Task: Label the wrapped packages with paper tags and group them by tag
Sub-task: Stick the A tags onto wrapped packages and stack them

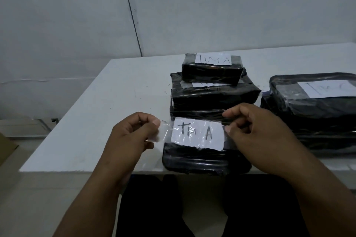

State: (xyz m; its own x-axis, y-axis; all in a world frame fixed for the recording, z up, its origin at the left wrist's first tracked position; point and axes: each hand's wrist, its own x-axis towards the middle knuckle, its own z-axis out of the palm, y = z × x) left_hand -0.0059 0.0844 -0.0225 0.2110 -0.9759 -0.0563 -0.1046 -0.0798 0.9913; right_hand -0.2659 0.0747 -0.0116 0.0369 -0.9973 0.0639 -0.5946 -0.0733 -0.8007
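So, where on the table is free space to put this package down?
Free: the table's left half, between its left edge and the middle stack. Crowded: the right side, where the right stack reaches the frame edge.

At the lower centre of the frame, glare on the clear tape (167,132) blurs the middle letters of the nearest tag (198,134); we read only "T" and "A" for certain. Above it, the tag on the middle package (205,84) is mostly hidden under the top package (212,74). At the right edge, the right-hand stack (312,109) is cut off, and its tag (329,87) loses its last letters. At the far left edge, a brown object (5,148) is cut off; we cannot tell what it is.
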